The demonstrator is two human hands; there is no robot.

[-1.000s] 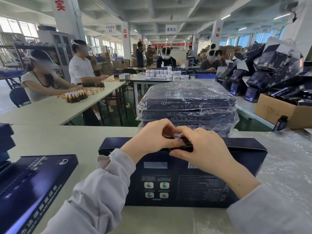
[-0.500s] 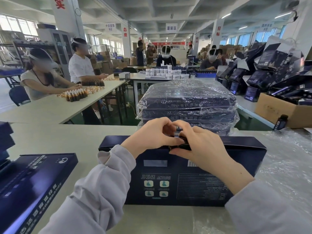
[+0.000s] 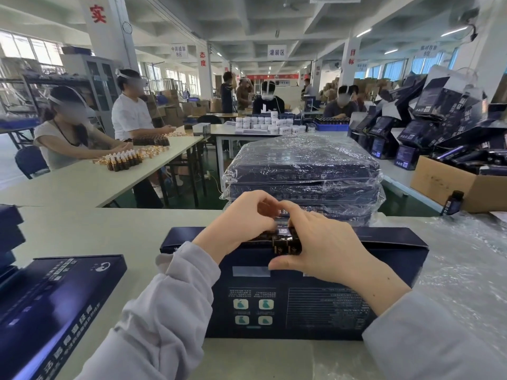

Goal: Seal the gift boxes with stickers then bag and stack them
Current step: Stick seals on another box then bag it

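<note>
The big pale tabletop (image 3: 82,229) holds everything. At its far side sits a stack of bagged boxes (image 3: 301,165), dark blue and wrapped in shiny plastic. It looks like the done pile.

Right in front of the person stands the gift box (image 3: 301,311). It is on its long edge, with the printed side facing the camera and the flap edge on top. Another dark box (image 3: 55,297) lies flat to the left. Crinkly clear plastic (image 3: 466,270) covers the tabletop on the right.

Both hands meet on top of the gift box, in the middle. The left hand (image 3: 241,223) has its fingers curled, and its tips pinch at the far end of the sticker. That part is blurry, so the exact hold is hard to see. The right hand (image 3: 323,242) curls its fingers over the top, and its thumb rests on the front of the box, just under the sticker.

The sticker (image 3: 285,239) is small, dark and gold. It bends over the top edge, across the flap.

What could go wrong? The sticker could go on crooked or get a wrinkle if one hand pulls harder. If it is not rubbed down well, the flap could pop open. The box stands on a thin edge, so a hard push could tip it over.
</note>
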